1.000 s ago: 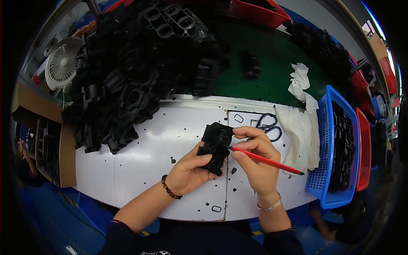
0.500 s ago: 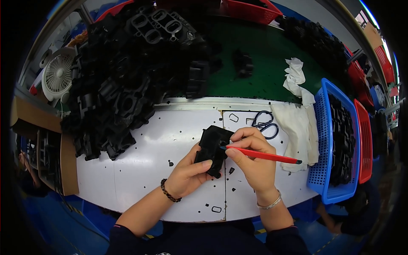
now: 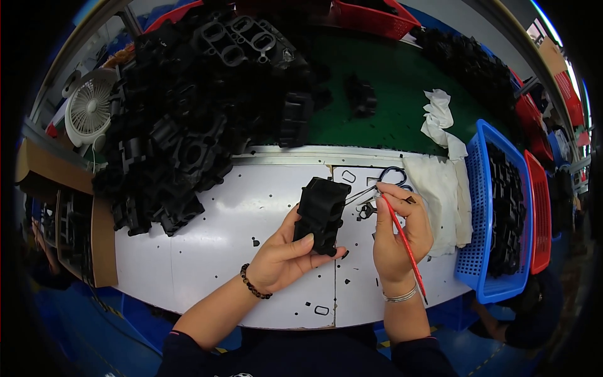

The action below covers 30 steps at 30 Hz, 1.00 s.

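At far left a small white fan (image 3: 90,113) stands beside a big heap of black moulded parts (image 3: 188,119) filling the upper left of the frame. At centre, the left hand (image 3: 286,254) grips one black moulded part (image 3: 321,215) from below, raised off the white desk (image 3: 207,251) and tilted toward the right hand — seemingly to expose its edge. The right hand (image 3: 399,235) is closed on a thin red tool (image 3: 405,245), its tip up near scissors (image 3: 383,182) lying just behind. Further right, a white cloth (image 3: 440,182), then a blue basket (image 3: 480,251) and a red basket (image 3: 541,213) hold more parts — nothing lies between the hands
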{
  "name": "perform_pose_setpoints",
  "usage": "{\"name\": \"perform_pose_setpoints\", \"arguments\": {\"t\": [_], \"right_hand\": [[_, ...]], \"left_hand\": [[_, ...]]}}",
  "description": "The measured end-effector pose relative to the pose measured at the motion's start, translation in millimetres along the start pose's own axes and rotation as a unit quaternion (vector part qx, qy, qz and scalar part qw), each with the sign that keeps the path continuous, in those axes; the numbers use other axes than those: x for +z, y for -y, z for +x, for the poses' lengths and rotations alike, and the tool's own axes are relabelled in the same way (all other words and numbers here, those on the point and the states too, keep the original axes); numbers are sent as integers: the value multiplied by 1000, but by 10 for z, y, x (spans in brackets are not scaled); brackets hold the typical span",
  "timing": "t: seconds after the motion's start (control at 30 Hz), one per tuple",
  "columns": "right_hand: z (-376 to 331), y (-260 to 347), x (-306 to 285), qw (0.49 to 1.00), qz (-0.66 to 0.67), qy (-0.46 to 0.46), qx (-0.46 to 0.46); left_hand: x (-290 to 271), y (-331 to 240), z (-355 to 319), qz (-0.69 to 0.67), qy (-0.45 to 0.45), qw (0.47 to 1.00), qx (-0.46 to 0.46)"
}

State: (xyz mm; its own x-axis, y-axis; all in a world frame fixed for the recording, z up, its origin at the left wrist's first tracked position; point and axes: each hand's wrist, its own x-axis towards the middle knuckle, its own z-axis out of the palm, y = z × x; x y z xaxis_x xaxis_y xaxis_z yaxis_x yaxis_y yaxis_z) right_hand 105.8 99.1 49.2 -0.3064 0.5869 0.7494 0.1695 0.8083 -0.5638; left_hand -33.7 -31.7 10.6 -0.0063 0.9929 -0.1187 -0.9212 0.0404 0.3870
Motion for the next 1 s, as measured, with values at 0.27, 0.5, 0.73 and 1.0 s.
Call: {"name": "perform_pose_setpoints", "arguments": {"t": [0.27, 0.5, 0.73, 1.0], "right_hand": [[97, -132, -186, 974, 105, -61, 191], [-66, 89, 18, 949, 233, 134, 164], [-33, 83, 13, 942, 252, 181, 126], [-45, 55, 11, 985, 120, 105, 62]], "left_hand": [[-147, -71, 5, -98, 42, 994, 31], [-56, -52, -5, -22, 11, 1000, 17], [30, -46, 24, 33, -30, 999, 11], [-9, -31, 3, 28, -14, 999, 15]]}}
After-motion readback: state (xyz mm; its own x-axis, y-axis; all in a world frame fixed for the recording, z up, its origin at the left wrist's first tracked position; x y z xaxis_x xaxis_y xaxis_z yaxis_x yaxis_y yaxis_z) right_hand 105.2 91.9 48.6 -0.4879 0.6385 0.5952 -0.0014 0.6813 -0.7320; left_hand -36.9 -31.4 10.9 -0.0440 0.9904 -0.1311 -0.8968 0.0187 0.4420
